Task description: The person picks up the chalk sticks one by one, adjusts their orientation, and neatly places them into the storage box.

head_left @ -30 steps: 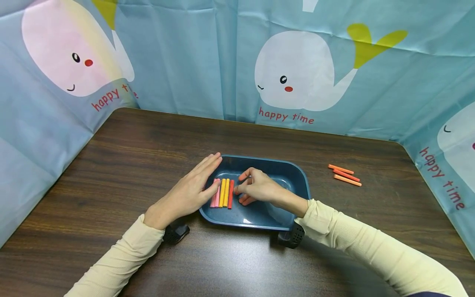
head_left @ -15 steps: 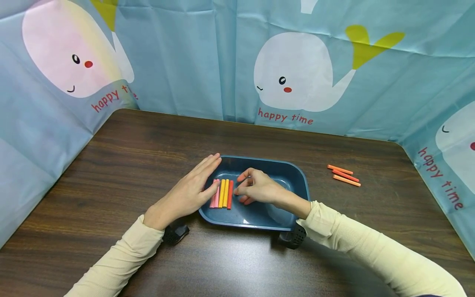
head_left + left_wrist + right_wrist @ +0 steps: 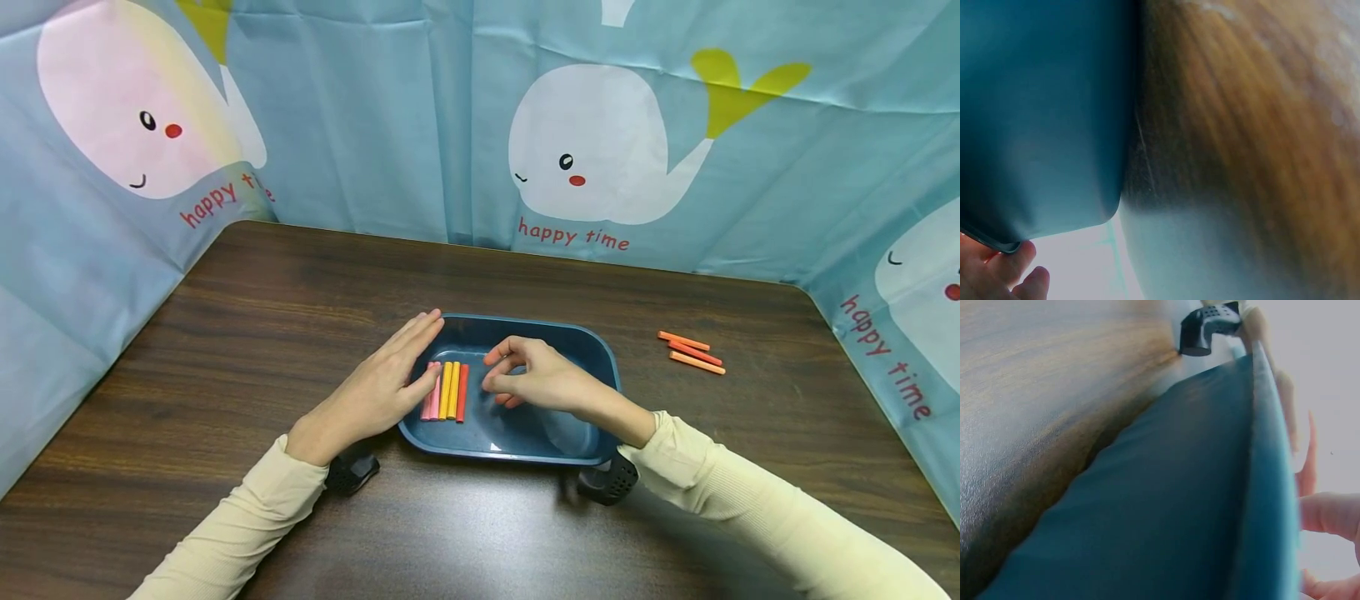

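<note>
Blue tray (image 3: 525, 440) on tabletop (image 3: 300, 292), w/ sticks side by side at its L end: 2 pink sticks (image 3: 430, 405), 2 yellow sticks (image 3: 449, 392), 1 red stick (image 3: 462, 394). L hand (image 3: 382, 379) relaxed, fingers straight along tray's L rim, thumb by pinks. R hand (image 3: 540, 377) over tray's middle, fingers loosely bent, nothing gripped, just R of red. 3 orange/red sticks (image 3: 696, 352) outside, far R.

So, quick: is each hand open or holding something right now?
Left hand: open, touching the left end of the tray.
Right hand: open, fingers loosely bent over the tray, holding nothing visible.
</note>
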### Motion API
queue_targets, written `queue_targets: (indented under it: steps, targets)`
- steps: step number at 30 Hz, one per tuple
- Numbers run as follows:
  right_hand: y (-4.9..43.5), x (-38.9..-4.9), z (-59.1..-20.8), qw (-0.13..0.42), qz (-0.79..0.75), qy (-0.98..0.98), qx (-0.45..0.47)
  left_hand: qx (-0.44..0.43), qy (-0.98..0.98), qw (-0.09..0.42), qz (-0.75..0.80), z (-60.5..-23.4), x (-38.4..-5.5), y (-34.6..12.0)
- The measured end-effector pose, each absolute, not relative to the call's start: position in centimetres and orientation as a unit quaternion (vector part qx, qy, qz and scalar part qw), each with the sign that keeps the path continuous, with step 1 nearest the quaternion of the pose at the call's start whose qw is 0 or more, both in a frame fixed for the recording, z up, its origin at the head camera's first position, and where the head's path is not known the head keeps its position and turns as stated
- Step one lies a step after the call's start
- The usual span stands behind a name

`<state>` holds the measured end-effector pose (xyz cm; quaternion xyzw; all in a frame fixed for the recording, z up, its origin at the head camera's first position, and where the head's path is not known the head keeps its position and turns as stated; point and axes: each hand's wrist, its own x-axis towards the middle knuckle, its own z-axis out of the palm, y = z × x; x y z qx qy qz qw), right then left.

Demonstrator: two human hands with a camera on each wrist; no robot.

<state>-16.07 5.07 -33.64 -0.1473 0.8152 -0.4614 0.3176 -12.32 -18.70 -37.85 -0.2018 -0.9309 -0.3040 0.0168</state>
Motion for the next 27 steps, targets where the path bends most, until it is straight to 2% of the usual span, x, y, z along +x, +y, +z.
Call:
queue_targets:
  steps: [27]
  targets:
    - [9.9,-15.7,-31.1,0.244,-0.459,0.832,-0.194,-0.210,-0.930,0.026,-0.301,-37.8,-12.3,-18.7]
